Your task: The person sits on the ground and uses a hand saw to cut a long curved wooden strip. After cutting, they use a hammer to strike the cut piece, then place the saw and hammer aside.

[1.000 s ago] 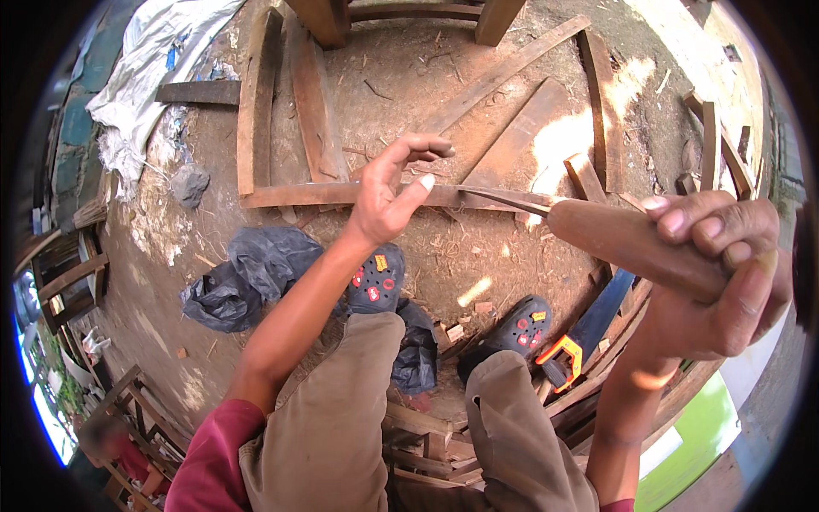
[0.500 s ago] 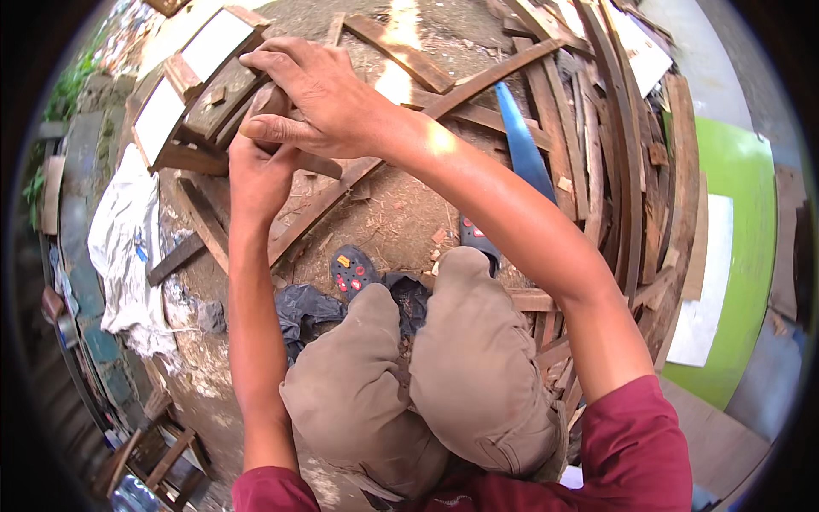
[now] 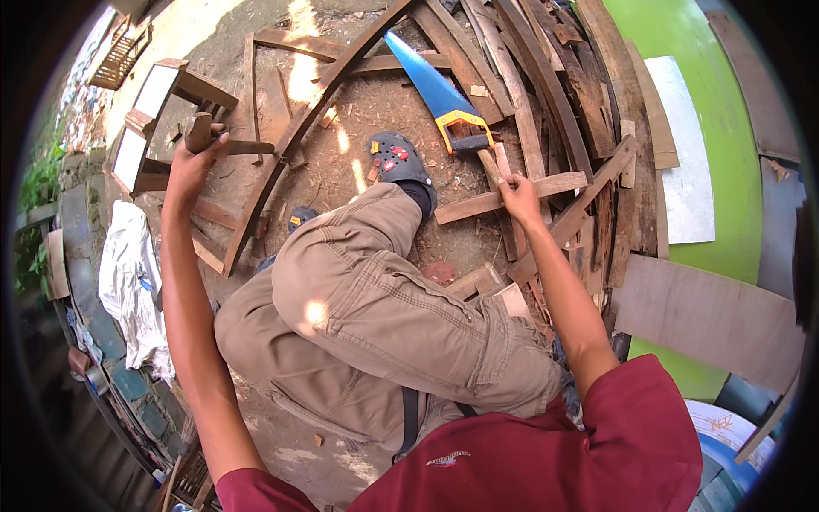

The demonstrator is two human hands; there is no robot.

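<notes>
My left hand point(image 3: 189, 164) is stretched out to the upper left and is closed around a short wooden-handled tool point(image 3: 201, 130), beside a small wooden frame with white panels point(image 3: 152, 102). Reaching to the right past my bent knee, my right hand point(image 3: 519, 196) grips a thin wooden strip point(image 3: 493, 165) where it crosses a flat plank point(image 3: 465, 207). A hand saw with a blue blade point(image 3: 426, 75) and a yellow and black handle lies on the ground just above that hand. A long curved piece of wood point(image 3: 294, 136) lies between the two hands.
Several planks and curved slats point(image 3: 546, 94) are piled on the dirt at the upper right. A green wall point(image 3: 725, 128) and a plywood sheet point(image 3: 708, 317) stand at the right. A white cloth point(image 3: 128, 273) lies at the left, and a blue drum point(image 3: 725, 448) sits at the lower right.
Both hands were together at the wooden frame. My right hand has since swung right to the strips by the saw, while my left stays at the frame with the tool.
</notes>
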